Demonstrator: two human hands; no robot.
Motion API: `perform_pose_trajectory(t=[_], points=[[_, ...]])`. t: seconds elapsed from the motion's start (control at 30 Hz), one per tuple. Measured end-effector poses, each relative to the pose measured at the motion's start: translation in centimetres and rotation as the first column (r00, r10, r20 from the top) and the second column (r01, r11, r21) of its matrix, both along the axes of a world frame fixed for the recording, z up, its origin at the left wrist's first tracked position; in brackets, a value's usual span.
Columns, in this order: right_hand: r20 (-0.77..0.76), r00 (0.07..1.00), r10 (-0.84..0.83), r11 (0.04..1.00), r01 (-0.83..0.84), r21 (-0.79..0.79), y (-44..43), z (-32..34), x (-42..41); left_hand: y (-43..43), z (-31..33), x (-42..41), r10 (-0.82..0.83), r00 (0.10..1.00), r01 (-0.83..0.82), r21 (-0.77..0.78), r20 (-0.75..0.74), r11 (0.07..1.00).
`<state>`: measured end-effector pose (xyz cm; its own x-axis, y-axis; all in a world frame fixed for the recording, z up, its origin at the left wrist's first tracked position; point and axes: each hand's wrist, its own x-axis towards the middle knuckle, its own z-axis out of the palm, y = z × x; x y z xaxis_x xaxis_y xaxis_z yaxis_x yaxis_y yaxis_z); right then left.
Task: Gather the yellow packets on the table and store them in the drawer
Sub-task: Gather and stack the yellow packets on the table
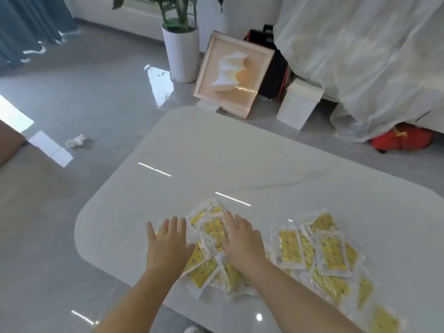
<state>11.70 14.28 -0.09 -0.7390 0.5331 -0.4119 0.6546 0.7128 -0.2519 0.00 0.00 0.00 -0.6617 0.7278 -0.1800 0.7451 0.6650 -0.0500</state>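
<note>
Several yellow packets in clear wrappers lie scattered over the near part of a white marble table [216, 159]. One heap of yellow packets [211, 227] sits between my hands; a second spread [329, 255] runs off to the right. My left hand [168, 243] lies flat with straight fingers on the left edge of the heap. My right hand [242, 239] lies flat on the heap's right side, fingers stretched forward. No drawer is in view.
Beyond the table's far end stand a white planter [182, 54], a framed picture [233, 75] leaning on the floor, a white box [298, 104] and plastic-covered furniture [374, 58]. A crumpled tissue [77, 140] lies on the grey floor at left.
</note>
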Motion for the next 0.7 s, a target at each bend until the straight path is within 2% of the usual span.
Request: perform_pose_trajectory(t=[0.1, 0.2, 0.37, 0.43, 0.53, 0.6, 0.7], points=[[0.024, 0.997, -0.076, 0.997, 0.077, -0.030, -0.1, -2.8, -1.6, -0.2, -3.2, -0.9, -0.060, 0.997, 0.068, -0.188, 0.048, 0.980], [0.026, 0.983, -0.181, 0.983, 0.182, -0.025, -0.4, -4.6, -3.1, -0.4, -5.3, -1.4, -0.064, 0.988, 0.093, -0.214, 0.142, 0.972], [0.028, 0.950, -0.312, 0.948, 0.309, 0.080, -0.7, -6.1, -5.4, 0.7, -6.8, -2.4, -0.020, 0.965, 0.093, -0.268, 0.261, 0.959], [0.025, 0.933, -0.360, 0.932, 0.359, 0.043, -0.7, -6.3, -6.0, 1.0, -6.7, -2.8, 0.030, 0.941, 0.075, -0.298, 0.336, 0.952], [0.019, 0.877, -0.480, 0.865, 0.477, -0.153, -0.1, -6.3, -6.3, 1.1, -5.8, -4.0, 0.119, 0.879, 0.011, -0.270, 0.461, 0.963], [0.032, 0.896, -0.442, 0.870, 0.438, -0.228, 0.5, -6.0, -6.3, 0.6, -5.3, -5.0, 0.161, 0.862, -0.053, -0.229, 0.481, 0.972], [0.034, 0.954, -0.298, 0.938, 0.300, -0.175, 2.0, -5.6, -6.0, -1.0, -5.5, -6.0, 0.283, 0.869, -0.237, -0.161, 0.406, 0.958]])
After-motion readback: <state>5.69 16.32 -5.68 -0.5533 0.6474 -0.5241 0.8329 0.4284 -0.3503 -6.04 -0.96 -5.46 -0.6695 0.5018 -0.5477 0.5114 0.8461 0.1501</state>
